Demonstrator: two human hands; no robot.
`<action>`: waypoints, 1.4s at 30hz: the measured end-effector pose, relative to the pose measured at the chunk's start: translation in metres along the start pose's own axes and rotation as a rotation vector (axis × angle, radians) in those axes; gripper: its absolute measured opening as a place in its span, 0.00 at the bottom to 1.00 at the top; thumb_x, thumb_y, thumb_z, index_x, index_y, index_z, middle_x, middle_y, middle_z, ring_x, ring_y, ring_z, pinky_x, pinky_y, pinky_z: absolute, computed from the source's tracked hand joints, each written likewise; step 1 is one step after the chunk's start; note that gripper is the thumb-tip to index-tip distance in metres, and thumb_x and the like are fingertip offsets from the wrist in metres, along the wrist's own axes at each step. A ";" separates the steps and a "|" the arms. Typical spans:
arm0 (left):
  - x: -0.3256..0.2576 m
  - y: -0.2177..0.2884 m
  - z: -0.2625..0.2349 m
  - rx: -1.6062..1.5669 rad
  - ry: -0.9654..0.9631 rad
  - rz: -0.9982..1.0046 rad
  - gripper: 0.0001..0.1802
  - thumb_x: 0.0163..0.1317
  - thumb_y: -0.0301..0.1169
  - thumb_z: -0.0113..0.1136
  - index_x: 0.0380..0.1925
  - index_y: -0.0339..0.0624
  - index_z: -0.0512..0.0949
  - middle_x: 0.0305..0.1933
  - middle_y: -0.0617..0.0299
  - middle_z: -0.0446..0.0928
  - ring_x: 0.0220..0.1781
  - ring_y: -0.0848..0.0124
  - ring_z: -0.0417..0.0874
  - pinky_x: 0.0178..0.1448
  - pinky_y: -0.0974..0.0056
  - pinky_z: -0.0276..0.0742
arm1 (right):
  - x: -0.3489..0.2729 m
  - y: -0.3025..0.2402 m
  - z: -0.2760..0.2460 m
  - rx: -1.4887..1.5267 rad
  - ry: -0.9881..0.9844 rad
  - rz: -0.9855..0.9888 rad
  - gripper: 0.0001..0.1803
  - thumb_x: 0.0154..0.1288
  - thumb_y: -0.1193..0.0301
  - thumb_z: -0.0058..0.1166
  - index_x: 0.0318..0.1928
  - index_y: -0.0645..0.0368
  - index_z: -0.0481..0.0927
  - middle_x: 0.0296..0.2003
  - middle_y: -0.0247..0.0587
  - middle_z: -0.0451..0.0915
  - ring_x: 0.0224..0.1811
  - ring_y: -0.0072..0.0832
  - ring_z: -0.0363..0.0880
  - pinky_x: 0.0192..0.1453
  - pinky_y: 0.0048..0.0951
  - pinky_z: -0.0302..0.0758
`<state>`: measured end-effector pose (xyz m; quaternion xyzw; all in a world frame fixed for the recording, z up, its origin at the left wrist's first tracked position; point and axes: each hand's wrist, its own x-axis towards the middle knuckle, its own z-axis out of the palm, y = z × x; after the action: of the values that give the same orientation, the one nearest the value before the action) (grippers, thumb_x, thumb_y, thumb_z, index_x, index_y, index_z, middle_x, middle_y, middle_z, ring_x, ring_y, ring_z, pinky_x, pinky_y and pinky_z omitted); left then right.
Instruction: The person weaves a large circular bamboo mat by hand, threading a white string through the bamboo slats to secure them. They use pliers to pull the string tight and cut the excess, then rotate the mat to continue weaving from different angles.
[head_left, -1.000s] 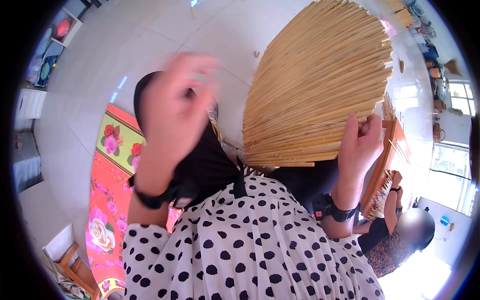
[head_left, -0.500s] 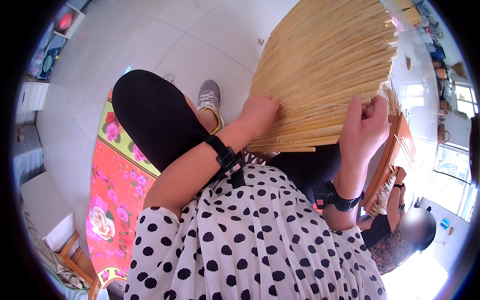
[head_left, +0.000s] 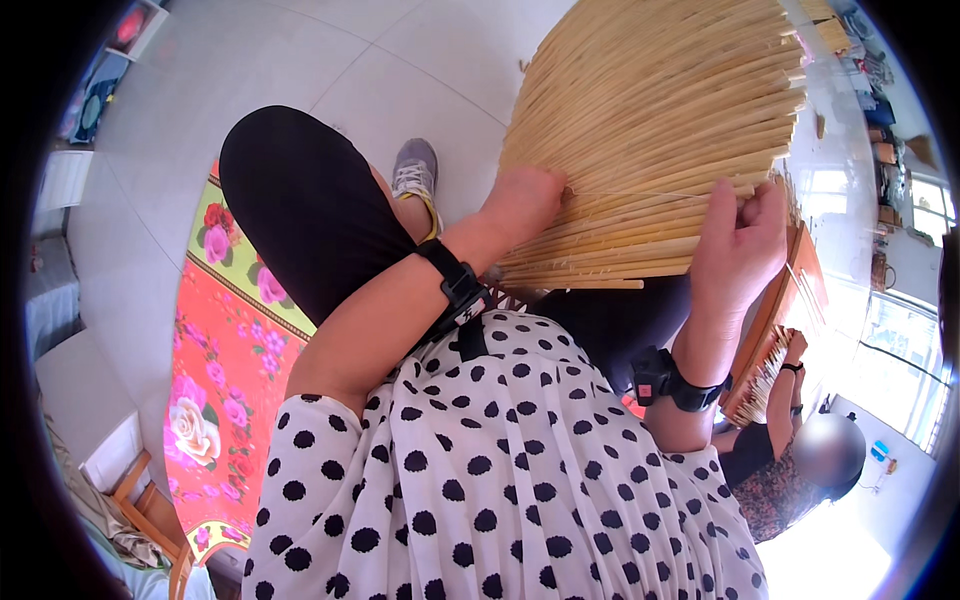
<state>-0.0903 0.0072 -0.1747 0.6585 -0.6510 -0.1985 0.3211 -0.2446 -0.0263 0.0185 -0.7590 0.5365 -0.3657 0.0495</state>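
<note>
A broad fan-shaped mat of pale straw stalks point(head_left: 650, 110) lies over my lap and spreads away from me. A thin light thread point(head_left: 640, 193) stretches across its near part, from one hand to the other. My left hand point(head_left: 525, 203) is closed at the mat's left side, its fingertips against the stalks where the thread starts. My right hand point(head_left: 738, 240) is at the right edge by the stalk ends, fingers curled in a pinch on the thread. What lies inside either hand is mostly hidden.
A brown wooden table point(head_left: 775, 300) stands close on my right. Beyond it a person point(head_left: 790, 480) handles a similar row of stalks point(head_left: 765, 380). A red floral cloth point(head_left: 235, 400) lies on my left. Shelves point(head_left: 885, 150) with goods line the right wall.
Both hands have risen slightly in the picture and shifted a little right together with the mat. The thread stays stretched between them.
</note>
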 end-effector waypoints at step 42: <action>0.007 0.014 -0.008 -0.126 0.090 0.107 0.04 0.54 0.29 0.61 0.29 0.44 0.77 0.32 0.57 0.79 0.34 0.54 0.81 0.35 0.56 0.77 | 0.008 0.024 -0.002 -0.034 0.040 -0.051 0.11 0.59 0.70 0.58 0.33 0.66 0.73 0.16 0.35 0.68 0.18 0.25 0.64 0.27 0.28 0.68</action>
<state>-0.0950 0.0028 -0.1585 0.6095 -0.6565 -0.1916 0.4010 -0.2627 -0.0426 0.0129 -0.7656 0.5241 -0.3726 0.0164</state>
